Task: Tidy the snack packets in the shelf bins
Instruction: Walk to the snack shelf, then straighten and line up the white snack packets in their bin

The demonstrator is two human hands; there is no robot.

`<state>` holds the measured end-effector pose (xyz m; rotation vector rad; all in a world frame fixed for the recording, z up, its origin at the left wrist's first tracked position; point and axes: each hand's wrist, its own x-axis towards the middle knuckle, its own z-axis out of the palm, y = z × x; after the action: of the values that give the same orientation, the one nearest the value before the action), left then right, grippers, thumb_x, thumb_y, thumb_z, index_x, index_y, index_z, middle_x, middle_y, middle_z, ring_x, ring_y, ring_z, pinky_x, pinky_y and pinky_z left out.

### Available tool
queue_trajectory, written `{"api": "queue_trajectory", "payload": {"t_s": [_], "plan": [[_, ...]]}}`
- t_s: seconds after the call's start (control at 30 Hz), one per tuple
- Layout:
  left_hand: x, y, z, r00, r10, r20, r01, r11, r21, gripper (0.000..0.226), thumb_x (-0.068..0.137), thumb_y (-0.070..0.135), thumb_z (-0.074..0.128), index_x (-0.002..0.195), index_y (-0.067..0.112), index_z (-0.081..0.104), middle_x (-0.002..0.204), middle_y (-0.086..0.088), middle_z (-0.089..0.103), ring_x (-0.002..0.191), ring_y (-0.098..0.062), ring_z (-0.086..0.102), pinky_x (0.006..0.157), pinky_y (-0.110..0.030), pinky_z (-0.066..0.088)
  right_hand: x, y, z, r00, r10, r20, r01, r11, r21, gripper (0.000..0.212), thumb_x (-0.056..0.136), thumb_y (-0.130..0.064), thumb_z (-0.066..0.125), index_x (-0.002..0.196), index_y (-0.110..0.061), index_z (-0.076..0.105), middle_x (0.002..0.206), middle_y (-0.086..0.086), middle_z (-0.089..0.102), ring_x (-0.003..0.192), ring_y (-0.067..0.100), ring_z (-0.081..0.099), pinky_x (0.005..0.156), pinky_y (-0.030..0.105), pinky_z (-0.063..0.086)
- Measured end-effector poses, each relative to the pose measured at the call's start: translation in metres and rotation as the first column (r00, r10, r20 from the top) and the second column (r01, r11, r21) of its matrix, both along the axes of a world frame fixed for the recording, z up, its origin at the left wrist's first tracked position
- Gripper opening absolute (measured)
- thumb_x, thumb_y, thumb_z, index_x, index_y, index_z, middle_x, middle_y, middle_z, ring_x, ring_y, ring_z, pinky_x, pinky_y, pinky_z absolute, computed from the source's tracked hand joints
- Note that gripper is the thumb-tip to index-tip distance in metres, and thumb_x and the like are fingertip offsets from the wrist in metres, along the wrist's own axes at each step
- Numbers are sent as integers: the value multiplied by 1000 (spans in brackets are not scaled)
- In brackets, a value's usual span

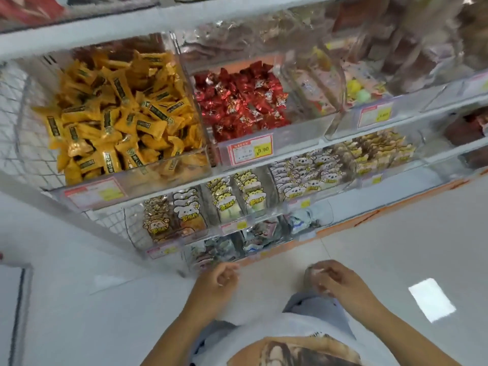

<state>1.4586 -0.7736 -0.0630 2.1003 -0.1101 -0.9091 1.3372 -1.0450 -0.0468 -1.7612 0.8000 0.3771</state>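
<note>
Left hand (221, 276), right hand (336, 282) near bottom bins (203, 258)

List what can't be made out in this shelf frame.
- Right hand: head view, motion blur; whether it holds anything is unclear.
- Upper right bins: head view, blur and glare on the clear plastic smear the packets.
- Price label under the yellow packets: head view, print too blurred to read.
- Red packets, top left: cut by the frame's top edge.

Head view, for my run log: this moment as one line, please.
left hand: loosely curled, empty | right hand: blurred, grip unclear | yellow foil snack packets: heaped in clear plastic bin, untouched
</note>
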Motion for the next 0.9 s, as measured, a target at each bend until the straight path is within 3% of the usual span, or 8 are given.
{"api": "queue_trajectory", "payload": {"t_s": [0.07, 0.27, 0.43, 0.5, 0.57, 0.67, 0.73, 0.9], "plan": [[-5, -30, -6, 989, 146, -16, -146, 989, 5, 13, 93, 34, 58, 104, 40, 60, 103, 18, 63, 93, 1, 58, 73, -15, 45, 33, -49, -3, 988, 154, -13, -154, 987, -49, 16, 93, -15, 56, 101, -27, 65, 83, 1, 72, 79, 20, 67, 77, 36, 51], [-48, -82, -28, 867, 494, -60, -496, 868, -15, 14, 93, 26, 58, 107, 29, 63, 103, 7, 67, 86, 4, 59, 66, -5, 42, 102, -121, -14, 882, 458, -113, -469, 877, -105, 16, 93, -18, 54, 99, -31, 61, 86, -4, 72, 79, 16, 68, 79, 34, 50], [-53, -74, -81, 900, 434, -36, -432, 900, 52, 16, 91, 32, 60, 107, 32, 62, 101, 12, 67, 90, -5, 64, 69, -5, 42, 129, -92, -77, 835, 537, -120, -550, 822, -148, 11, 91, -16, 54, 95, -21, 64, 82, 4, 69, 75, 19, 64, 74, 36, 49], [-37, -64, -117, 904, 427, 26, -428, 902, 55, 15, 90, 30, 62, 105, 31, 63, 98, 12, 68, 84, -5, 64, 69, -7, 44, 138, -75, -112, 791, 606, -84, -607, 762, -225, 13, 94, -10, 50, 91, -7, 61, 77, 11, 58, 68, 18, 52, 65, 27, 47], [-14, -54, -158, 920, 370, 126, -381, 922, 72, 22, 89, 37, 61, 110, 28, 64, 99, 13, 67, 83, 2, 62, 71, -7, 43, 149, -54, -151, 765, 641, -66, -627, 718, -302, 15, 96, -11, 50, 86, -10, 61, 74, 6, 51, 64, 12, 47, 57, 14, 39], [20, -43, -220, 924, 304, 233, -322, 946, 45, 26, 90, 35, 61, 114, 26, 64, 98, 22, 62, 90, 1, 58, 83, -14, 44, 167, -25, -209, 775, 630, 40, -600, 755, -267, 17, 92, -23, 54, 84, -35, 62, 74, -16, 59, 65, 0, 55, 67, 11, 42], [36, -39, -256, 895, 338, 291, -336, 940, -56, 24, 85, 26, 63, 109, 24, 65, 83, 25, 58, 83, -1, 56, 85, -27, 49, 175, -8, -241, 704, 707, 64, -641, 671, -372, 23, 92, -20, 54, 92, -43, 57, 83, -22, 60, 72, -7, 56, 69, 4, 41], [64, -20, -319, 781, 292, 552, -368, 929, 30, 35, 84, 36, 60, 119, 32, 61, 100, 8, 60, 86, -8, 60, 79, -29, 50, 191, 20, -312, 574, 787, 225, -661, 608, -440, 25, 93, -15, 56, 115, -27, 60, 105, -13, 63, 95, 1, 58, 81, 4, 38]]}}
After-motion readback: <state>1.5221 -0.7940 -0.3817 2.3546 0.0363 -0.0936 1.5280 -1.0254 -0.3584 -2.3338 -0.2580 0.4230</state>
